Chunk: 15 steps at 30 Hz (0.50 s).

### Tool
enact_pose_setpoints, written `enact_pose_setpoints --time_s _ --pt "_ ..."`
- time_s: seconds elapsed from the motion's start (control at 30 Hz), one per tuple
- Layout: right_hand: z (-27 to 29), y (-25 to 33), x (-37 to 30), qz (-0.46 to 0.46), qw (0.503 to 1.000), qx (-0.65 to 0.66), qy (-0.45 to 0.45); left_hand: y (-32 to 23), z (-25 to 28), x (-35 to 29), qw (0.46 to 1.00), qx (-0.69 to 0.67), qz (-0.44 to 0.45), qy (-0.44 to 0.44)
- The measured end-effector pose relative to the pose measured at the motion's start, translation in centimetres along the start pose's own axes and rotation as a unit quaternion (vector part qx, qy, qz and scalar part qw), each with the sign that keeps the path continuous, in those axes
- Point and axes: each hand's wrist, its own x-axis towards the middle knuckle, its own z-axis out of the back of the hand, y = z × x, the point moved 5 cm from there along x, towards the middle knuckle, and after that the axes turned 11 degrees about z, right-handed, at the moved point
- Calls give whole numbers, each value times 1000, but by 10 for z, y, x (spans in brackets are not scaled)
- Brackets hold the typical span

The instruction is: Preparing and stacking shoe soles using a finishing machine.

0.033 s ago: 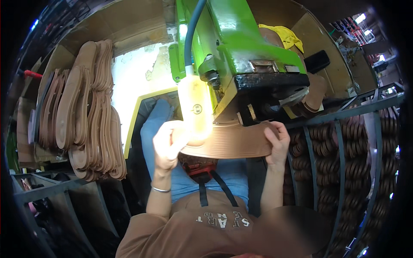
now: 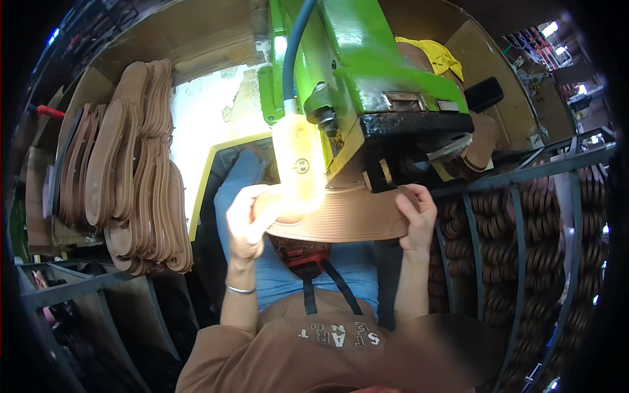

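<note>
A brown shoe sole (image 2: 354, 213) with a ridged surface is held lengthwise between my two hands, its far edge under the head of a green machine (image 2: 400, 92). My left hand (image 2: 252, 213) grips its left end, thumb on top, beside a glowing lamp (image 2: 298, 154). My right hand (image 2: 418, 213) pinches the right end between thumb and fingers. The sole bows a little toward me in the middle. The machine's black lower head (image 2: 413, 131) hides part of the far edge, and glare from the lamp washes out the left end.
Stacked brown soles (image 2: 141, 170) stand on the left in a cardboard box (image 2: 177, 33). Metal racks (image 2: 517, 242) packed with soles fill the right side. Beyond the machine are a yellow cloth (image 2: 439, 56) and a black phone-like object (image 2: 483, 95). A blue hose (image 2: 289, 59) runs to the lamp.
Both hands and the sole have shifted slightly to the left under the machine head. My grip on the two ends is unchanged.
</note>
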Motion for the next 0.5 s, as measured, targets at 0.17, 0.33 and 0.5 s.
enact_pose_setpoints --time_s 0.17,0.33,0.5 --pt "-52 -18 -6 -16 998 4 59 13 62 -25 996 -53 47 -45" --pt "-92 -19 -4 5 991 -4 130 58 100 -61 993 13 113 11" --pt "-120 -24 -17 25 990 4 137 95 88 -90 982 33 186 -6"
